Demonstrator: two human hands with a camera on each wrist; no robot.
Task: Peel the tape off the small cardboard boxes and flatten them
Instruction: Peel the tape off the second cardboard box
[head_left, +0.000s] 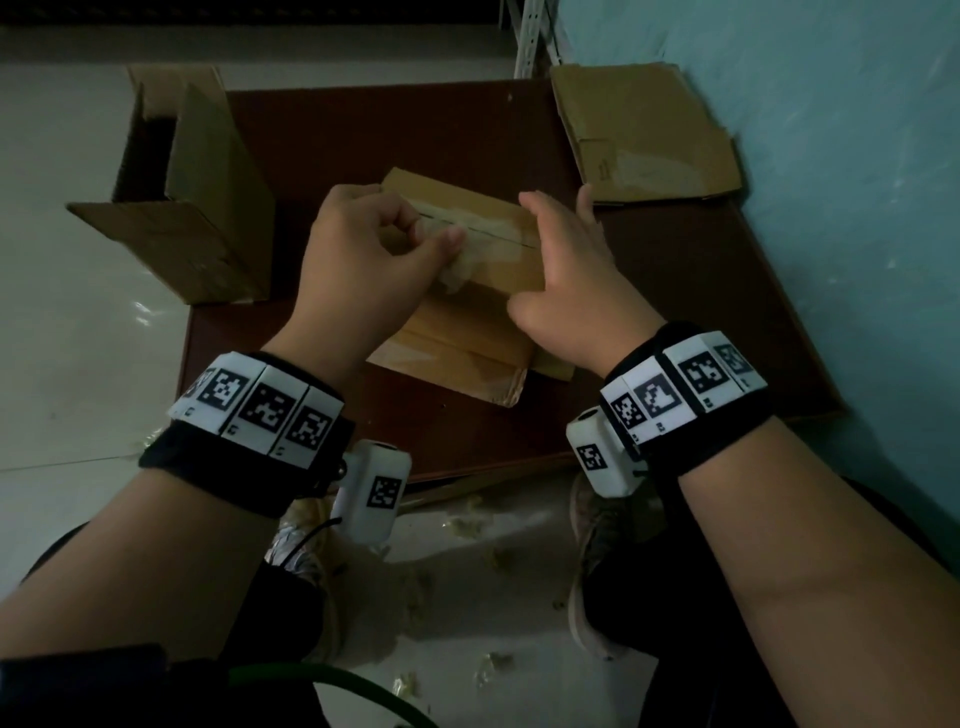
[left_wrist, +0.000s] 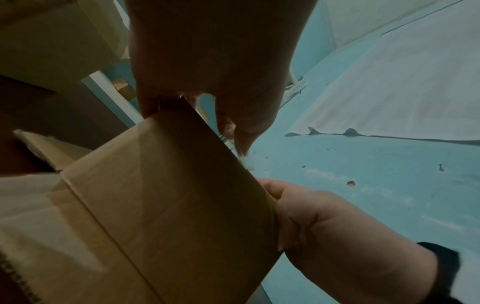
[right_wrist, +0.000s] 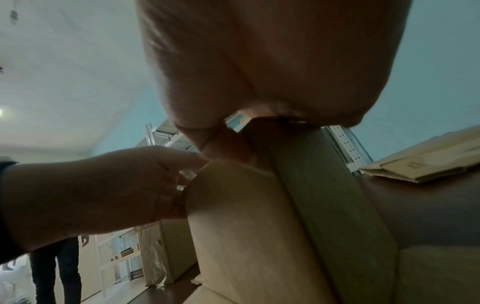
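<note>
Behind box, only right-wrist view shows legs.

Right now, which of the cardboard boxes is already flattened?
The brown cardboard box lying flat at the table's far right corner; the others stand with volume.

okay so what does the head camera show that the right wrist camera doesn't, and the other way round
Only the head view shows the clear crumpled tape pinched by the left hand, the seam on top of the small brown cardboard box, and the tall open cardboard box. Only the right wrist view shows a standing person's dark legs and metal shelving. Both show the right hand gripping the box, and the flattened cardboard beyond.
</note>
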